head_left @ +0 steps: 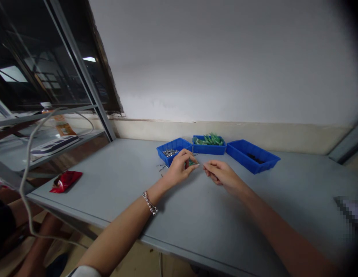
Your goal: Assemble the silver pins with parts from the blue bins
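My left hand is closed in a pinch on a small green part, held just above the grey table. My right hand is also pinched, gripping a thin metal screw whose tip meets the green part. The two hands sit close together in front of three blue trays. A beaded bracelet is on my left wrist.
The left blue tray holds metal screws, the middle tray green parts, the right tray a few dark bits. Loose screws lie by the left tray. A red packet lies at the table's left edge. Shelves and a cable stand left.
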The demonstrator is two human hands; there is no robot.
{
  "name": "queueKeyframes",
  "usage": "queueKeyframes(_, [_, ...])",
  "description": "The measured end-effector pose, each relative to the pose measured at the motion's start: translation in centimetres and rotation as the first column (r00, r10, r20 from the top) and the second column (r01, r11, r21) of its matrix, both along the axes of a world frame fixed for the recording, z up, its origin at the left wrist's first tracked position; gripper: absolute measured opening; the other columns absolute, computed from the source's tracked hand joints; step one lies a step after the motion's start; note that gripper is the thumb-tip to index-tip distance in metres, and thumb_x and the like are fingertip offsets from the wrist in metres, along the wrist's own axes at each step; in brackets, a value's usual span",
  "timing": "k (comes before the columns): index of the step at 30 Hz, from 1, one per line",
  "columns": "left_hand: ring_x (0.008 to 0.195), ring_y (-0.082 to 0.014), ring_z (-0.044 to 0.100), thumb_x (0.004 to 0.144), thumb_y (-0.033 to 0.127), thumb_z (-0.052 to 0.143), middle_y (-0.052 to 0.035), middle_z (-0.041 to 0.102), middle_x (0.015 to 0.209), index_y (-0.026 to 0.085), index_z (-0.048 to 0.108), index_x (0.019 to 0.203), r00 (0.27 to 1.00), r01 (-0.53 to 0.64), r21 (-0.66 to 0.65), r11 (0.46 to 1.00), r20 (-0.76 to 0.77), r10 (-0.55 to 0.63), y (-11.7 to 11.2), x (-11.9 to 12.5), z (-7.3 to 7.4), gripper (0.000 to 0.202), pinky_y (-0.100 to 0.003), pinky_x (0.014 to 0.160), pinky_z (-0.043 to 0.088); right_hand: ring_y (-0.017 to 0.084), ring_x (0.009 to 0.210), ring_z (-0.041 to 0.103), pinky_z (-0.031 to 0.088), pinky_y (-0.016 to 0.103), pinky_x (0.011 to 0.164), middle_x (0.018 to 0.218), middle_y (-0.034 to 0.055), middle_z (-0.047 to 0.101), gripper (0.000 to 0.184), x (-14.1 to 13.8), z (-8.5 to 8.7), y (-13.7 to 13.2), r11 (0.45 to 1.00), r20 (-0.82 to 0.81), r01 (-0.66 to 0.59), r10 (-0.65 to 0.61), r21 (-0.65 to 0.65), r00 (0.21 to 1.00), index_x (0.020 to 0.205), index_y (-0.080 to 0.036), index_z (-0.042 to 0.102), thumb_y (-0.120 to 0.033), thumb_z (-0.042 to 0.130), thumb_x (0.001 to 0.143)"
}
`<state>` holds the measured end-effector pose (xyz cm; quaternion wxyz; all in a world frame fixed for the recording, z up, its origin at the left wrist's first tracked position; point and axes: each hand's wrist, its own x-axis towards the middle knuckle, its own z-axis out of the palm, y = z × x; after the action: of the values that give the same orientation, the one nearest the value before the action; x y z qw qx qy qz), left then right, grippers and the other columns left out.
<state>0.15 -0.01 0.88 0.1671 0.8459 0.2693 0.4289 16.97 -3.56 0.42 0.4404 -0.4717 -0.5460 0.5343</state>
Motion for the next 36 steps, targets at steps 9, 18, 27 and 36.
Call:
queueKeyframes(9, [0.056, -0.0067, 0.040, 0.078, 0.034, 0.050, -0.0033, 0.046, 0.084, 0.014, 0.053, 0.079, 0.997, -0.052, -0.065, 0.997, -0.067, 0.047, -0.6, 0.0, 0.2, 0.020, -0.023, 0.054, 0.040, 0.002, 0.035, 0.026, 0.012, 0.019, 0.035, 0.053, -0.0055, 0.044, 0.023, -0.1, 0.6, -0.3, 0.999, -0.010, -0.006, 0.006, 0.032, 1.000, 0.067, -0.018, 0.046, -0.040, 0.055, 0.069])
queueKeyframes(18, [0.063, -0.0091, 0.045, 0.080, 0.026, 0.046, -0.0039, 0.049, 0.082, 0.015, 0.052, 0.074, 0.996, -0.079, -0.004, 0.997, -0.031, 0.079, -0.2, -0.5, 1.0, 0.014, -0.023, 0.057, 0.041, 0.004, 0.037, 0.026, 0.014, 0.021, 0.035, 0.056, -0.0043, 0.044, 0.027, -0.3, 0.6, -0.2, 0.996, 0.090, 0.075, -0.078, 0.046, 0.993, 0.079, -0.019, 0.048, -0.043, 0.054, 0.069])
queueKeyframes(27, [0.055, -0.0079, 0.045, 0.078, 0.025, 0.046, -0.0043, 0.047, 0.088, 0.015, 0.054, 0.082, 0.794, -0.596, 0.184, 0.782, -0.012, 0.608, 2.8, -5.3, 2.5, 0.013, -0.028, 0.066, 0.042, 0.006, 0.038, 0.030, 0.019, 0.022, 0.036, 0.056, -0.0025, 0.047, 0.027, 0.0, 0.1, 0.2, 0.986, 0.189, 0.118, -0.140, 0.122, 0.972, 0.081, -0.018, 0.050, -0.043, 0.051, 0.071])
queueKeyframes(36, [0.066, -0.0137, 0.052, 0.077, 0.022, 0.046, -0.0068, 0.048, 0.094, 0.018, 0.055, 0.083, 0.702, -0.631, 0.193, 0.751, -0.269, 0.659, 3.6, -6.1, 1.4, 0.012, -0.031, 0.071, 0.044, 0.007, 0.039, 0.032, 0.021, 0.022, 0.037, 0.055, -0.0021, 0.047, 0.022, -0.1, 0.3, 0.1, 0.987, 0.257, 0.056, -0.095, 0.152, 0.962, 0.078, -0.019, 0.048, -0.041, 0.046, 0.075])
